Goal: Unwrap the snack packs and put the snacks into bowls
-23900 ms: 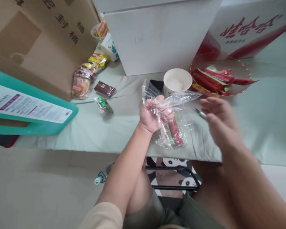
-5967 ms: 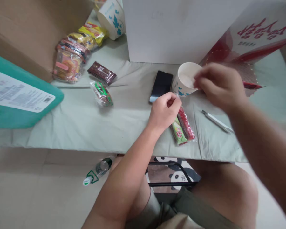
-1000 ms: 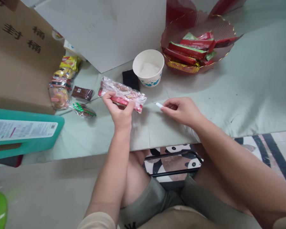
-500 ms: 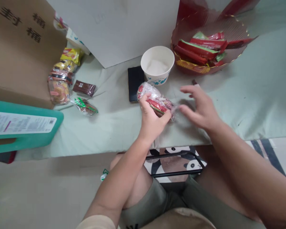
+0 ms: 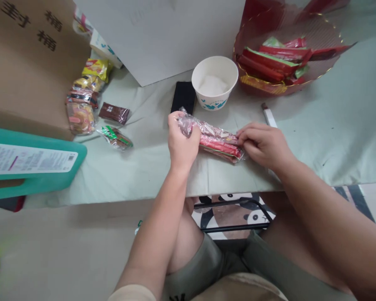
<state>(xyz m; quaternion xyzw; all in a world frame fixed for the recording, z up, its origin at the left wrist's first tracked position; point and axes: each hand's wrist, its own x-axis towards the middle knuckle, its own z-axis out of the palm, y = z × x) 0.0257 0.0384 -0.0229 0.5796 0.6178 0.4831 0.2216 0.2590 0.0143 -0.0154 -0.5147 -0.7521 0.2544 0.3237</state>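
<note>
A clear plastic bag of red-wrapped snacks (image 5: 219,144) lies stretched between my two hands, just above the pale green cloth. My left hand (image 5: 183,140) is closed around its gathered left end. At the right end, my right hand (image 5: 263,142) pinches the clear plastic with fingers curled together. Behind the bag stands a white paper cup (image 5: 214,83) with a blue leaf print and something white inside. A dark phone (image 5: 183,98) lies left of the cup, partly covered by it and by my left hand. A white pen-like stick with a dark tip (image 5: 269,116) lies beyond my right hand, partly hidden.
A clear gold-rimmed bowl (image 5: 263,86) of red and green packets sits at the back right. Several wrapped snacks (image 5: 81,119) line the cardboard box (image 5: 28,83) at left. A teal plastic piece (image 5: 62,179) stands at the front left. A white box (image 5: 169,37) rises behind.
My left hand shifted left to the bag's end. My right hand, open and apart before, closed on the other end. The bag now lies longer and flatter between them.
</note>
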